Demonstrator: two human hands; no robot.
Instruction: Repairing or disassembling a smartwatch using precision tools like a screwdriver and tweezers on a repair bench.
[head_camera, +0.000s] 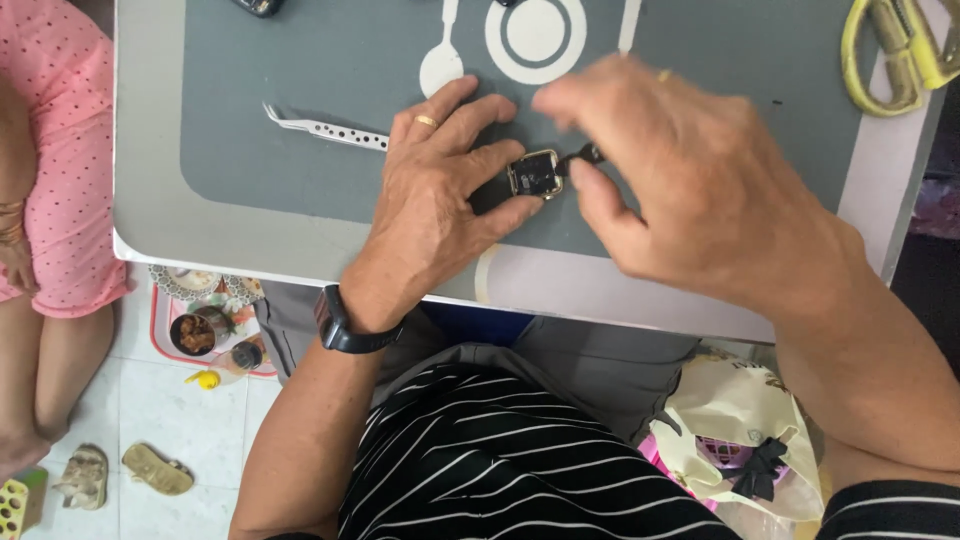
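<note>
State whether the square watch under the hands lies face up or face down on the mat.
Cannot tell: the watch lies flat under the left hand, but blur hides which side shows.

small square watch case (536, 174), gold-ish frame, dark face up, flat on the grey mat (300, 150), black strap bit (583, 157) sticking out its right side

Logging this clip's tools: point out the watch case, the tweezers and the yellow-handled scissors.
watch case (536, 173), head view, on its square face.
tweezers (325, 128), head view, mid-shaft along the perforated arm.
yellow-handled scissors (880, 60), head view, on the yellow handle loop.
</note>
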